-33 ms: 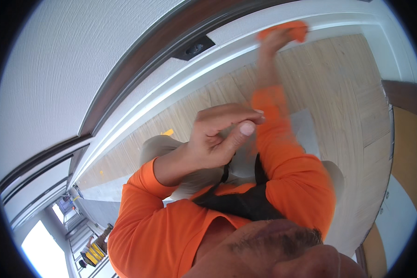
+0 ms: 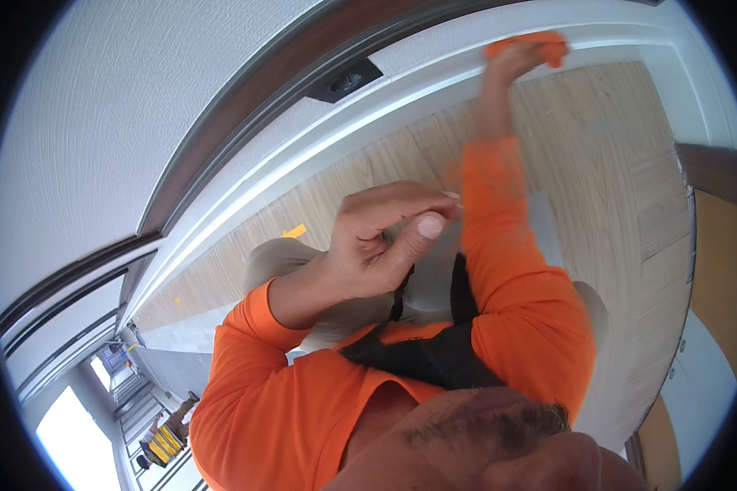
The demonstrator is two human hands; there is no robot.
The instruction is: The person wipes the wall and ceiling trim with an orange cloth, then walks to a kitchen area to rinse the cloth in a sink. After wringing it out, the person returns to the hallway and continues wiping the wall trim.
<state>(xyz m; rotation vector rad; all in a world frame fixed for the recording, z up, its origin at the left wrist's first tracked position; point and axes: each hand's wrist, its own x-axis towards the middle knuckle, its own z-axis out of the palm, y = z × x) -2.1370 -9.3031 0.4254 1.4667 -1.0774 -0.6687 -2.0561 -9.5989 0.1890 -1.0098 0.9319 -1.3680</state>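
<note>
An orange cloth (image 2: 553,41) lies against the white baseboard (image 2: 434,88) at the far right, with my right hand (image 2: 512,64) gripping it and pressing it there. That arm stretches forward over the wood-look floor (image 2: 606,155), and the hand is slightly blurred. My left hand (image 2: 377,237) hovers in front of my chest above my bent knees. Its fingers curl and the thumb points toward the fingertips, with a gap between them and nothing visible inside.
A dark socket plate (image 2: 345,82) sits in the wall above the baseboard. Small yellow arrow marker (image 2: 294,231) lies on the floor left of my left hand. White and tan panels (image 2: 712,368) stand at the right. Far off at lower left is a person in a yellow vest (image 2: 165,442).
My right hand has slid to the right along the baseboard with the orange cloth, and its arm has followed. My left hand has shifted barely leftward, its pose the same.
</note>
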